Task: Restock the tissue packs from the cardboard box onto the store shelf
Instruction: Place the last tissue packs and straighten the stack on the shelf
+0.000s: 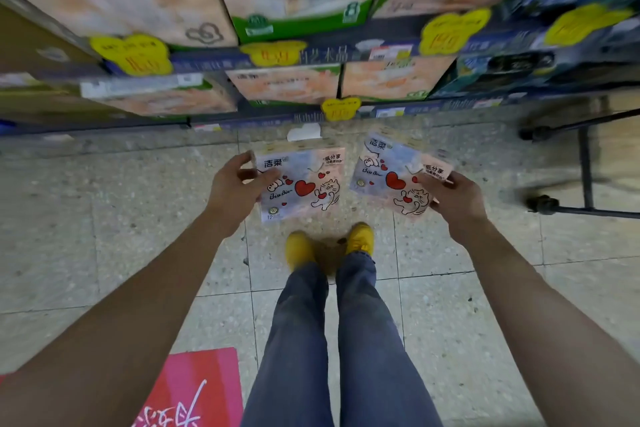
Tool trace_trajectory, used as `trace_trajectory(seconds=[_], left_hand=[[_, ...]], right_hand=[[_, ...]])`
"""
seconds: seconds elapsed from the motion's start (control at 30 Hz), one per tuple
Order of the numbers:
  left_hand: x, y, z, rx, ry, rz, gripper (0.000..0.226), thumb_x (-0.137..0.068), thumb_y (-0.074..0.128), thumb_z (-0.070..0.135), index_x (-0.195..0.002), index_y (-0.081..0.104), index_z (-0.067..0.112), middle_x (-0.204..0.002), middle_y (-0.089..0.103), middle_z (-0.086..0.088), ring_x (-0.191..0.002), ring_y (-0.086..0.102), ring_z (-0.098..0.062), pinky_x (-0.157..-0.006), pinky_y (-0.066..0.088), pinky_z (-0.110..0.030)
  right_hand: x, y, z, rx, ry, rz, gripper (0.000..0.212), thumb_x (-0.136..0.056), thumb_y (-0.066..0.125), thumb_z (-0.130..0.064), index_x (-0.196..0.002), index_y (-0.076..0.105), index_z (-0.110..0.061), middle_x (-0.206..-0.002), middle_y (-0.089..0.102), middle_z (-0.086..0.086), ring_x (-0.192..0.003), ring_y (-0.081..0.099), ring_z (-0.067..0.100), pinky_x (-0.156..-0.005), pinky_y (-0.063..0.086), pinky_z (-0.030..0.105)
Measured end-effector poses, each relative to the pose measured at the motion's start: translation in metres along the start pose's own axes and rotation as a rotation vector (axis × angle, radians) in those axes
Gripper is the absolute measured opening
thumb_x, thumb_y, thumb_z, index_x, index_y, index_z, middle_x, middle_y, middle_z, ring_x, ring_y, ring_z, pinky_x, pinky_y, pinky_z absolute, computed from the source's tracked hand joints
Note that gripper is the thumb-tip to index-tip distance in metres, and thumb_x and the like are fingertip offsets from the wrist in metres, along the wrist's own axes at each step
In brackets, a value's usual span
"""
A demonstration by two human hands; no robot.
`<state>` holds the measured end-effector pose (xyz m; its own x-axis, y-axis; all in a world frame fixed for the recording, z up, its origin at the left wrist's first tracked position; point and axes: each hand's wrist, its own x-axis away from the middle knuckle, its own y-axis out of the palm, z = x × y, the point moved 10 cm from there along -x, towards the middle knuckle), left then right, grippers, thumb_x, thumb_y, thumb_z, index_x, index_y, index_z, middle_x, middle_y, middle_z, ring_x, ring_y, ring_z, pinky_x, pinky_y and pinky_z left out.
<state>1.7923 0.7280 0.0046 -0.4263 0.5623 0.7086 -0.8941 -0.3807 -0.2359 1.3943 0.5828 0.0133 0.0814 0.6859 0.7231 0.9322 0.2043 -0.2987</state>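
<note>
Fingers (pixel 243 161) of left hand (pixel 231 191) and right hand (pixel 454 198) grip tissue packs (pixel 300 188).

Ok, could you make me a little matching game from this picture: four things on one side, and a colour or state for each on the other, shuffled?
Things:
1. left hand
2. shoes
3. floor sign
4. wheeled frame

Descriptions:
A. black, at the right edge
B. pink with white writing
C. gripping a tissue pack
D. yellow

Pairs: 1-C, 2-D, 3-B, 4-A
</note>
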Motion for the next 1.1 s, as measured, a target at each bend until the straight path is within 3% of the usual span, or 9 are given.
trace_trajectory(seconds=[0.1,0.2,0.33,0.47,0.53,0.63,0.87,0.97,1.1], left_hand=[[0.047,-0.016,0.046,0.069,0.044,0.051,0.058,-0.081,0.089,0.028,-0.129,0.059,0.018,-0.107,0.077,-0.009,-0.095,0.077,-0.025,-0.08,0.064,-0.05],[0.086,-0.02,0.092,0.16,0.112,0.036,0.05,-0.083,0.087,0.023,-0.125,0.062,0.013,-0.103,0.079,-0.006,-0.091,0.078,-0.023,-0.078,0.064,-0.048],[0.137,-0.017,0.159,0.184,0.26,-0.012,0.024,-0.09,0.08,0.017,-0.113,0.071,0.017,-0.096,0.081,0.003,-0.088,0.078,-0.019,-0.07,0.064,-0.038],[0.18,-0.023,0.212,0.186,0.349,-0.007,0.025,-0.084,0.085,0.025,-0.104,0.07,0.029,-0.088,0.08,0.011,-0.091,0.078,-0.023,-0.074,0.063,-0.04],[0.202,-0.022,0.236,0.188,0.404,0.009,0.03,-0.085,0.085,0.023,-0.109,0.067,0.03,-0.081,0.079,0.017,-0.085,0.078,-0.014,-0.073,0.064,-0.036],[0.243,-0.013,0.27,0.235,0.473,0.034,0.052,-0.084,0.085,0.02,-0.129,0.059,0.021,-0.094,0.08,0.003,-0.086,0.079,-0.018,-0.068,0.064,-0.035],[0.345,0.037,0.337,0.215,0.659,0.067,0.037,-0.082,0.088,0.032,-0.107,0.062,0.038,-0.102,0.08,0.002,-0.095,0.078,-0.022,-0.081,0.063,-0.052],[0.388,0.067,0.367,0.239,0.719,0.031,0.041,-0.086,0.084,0.027,-0.119,0.06,0.033,-0.105,0.079,-0.005,-0.098,0.077,-0.028,-0.082,0.063,-0.051],[0.443,0.096,0.404,0.265,0.8,0.03,0.056,-0.086,0.084,0.028,-0.133,0.056,0.023,-0.105,0.079,-0.003,-0.094,0.078,-0.026,-0.078,0.063,-0.052]], right_hand=[[0.05,-0.021,-0.042,-0.058,-0.046,0.023,0.019,-0.092,0.077,-0.014,-0.108,0.069,-0.011,-0.097,0.077,0.004,-0.074,0.074,0.008,-0.071,0.061,0.03],[0.093,-0.037,-0.079,-0.094,-0.103,0.032,0.016,-0.091,0.077,-0.015,-0.106,0.072,-0.013,-0.096,0.078,0.002,-0.074,0.076,0.008,-0.058,0.058,0.022],[0.142,-0.067,-0.118,-0.078,-0.188,0.076,0.024,-0.086,0.08,-0.027,-0.106,0.075,-0.015,-0.092,0.08,0.0,-0.083,0.077,0.017,-0.062,0.055,0.029],[0.184,-0.107,-0.159,-0.092,-0.316,0.115,0.023,-0.087,0.08,-0.014,-0.109,0.077,-0.009,-0.095,0.08,0.007,-0.073,0.077,0.012,-0.062,0.061,0.027],[0.199,-0.131,-0.176,-0.086,-0.382,0.121,0.027,-0.083,0.083,-0.015,-0.109,0.077,-0.013,-0.096,0.081,0.005,-0.082,0.078,0.018,-0.074,0.064,0.034],[0.216,-0.173,-0.199,-0.078,-0.458,0.151,0.034,-0.079,0.088,-0.024,-0.11,0.077,-0.018,-0.097,0.081,-0.001,-0.089,0.078,0.019,-0.082,0.064,0.04],[0.268,-0.281,-0.247,-0.18,-0.62,0.139,0.031,-0.078,0.088,-0.029,-0.107,0.079,-0.021,-0.093,0.081,-0.001,-0.086,0.079,0.022,-0.078,0.065,0.045],[0.293,-0.331,-0.276,-0.196,-0.713,0.132,0.018,-0.079,0.086,-0.033,-0.096,0.078,-0.032,-0.093,0.081,-0.004,-0.084,0.079,0.016,-0.078,0.065,0.047],[0.325,-0.39,-0.311,-0.218,-0.813,0.117,0.029,-0.078,0.085,-0.038,-0.104,0.079,-0.027,-0.094,0.081,-0.003,-0.084,0.079,0.015,-0.078,0.065,0.044]])
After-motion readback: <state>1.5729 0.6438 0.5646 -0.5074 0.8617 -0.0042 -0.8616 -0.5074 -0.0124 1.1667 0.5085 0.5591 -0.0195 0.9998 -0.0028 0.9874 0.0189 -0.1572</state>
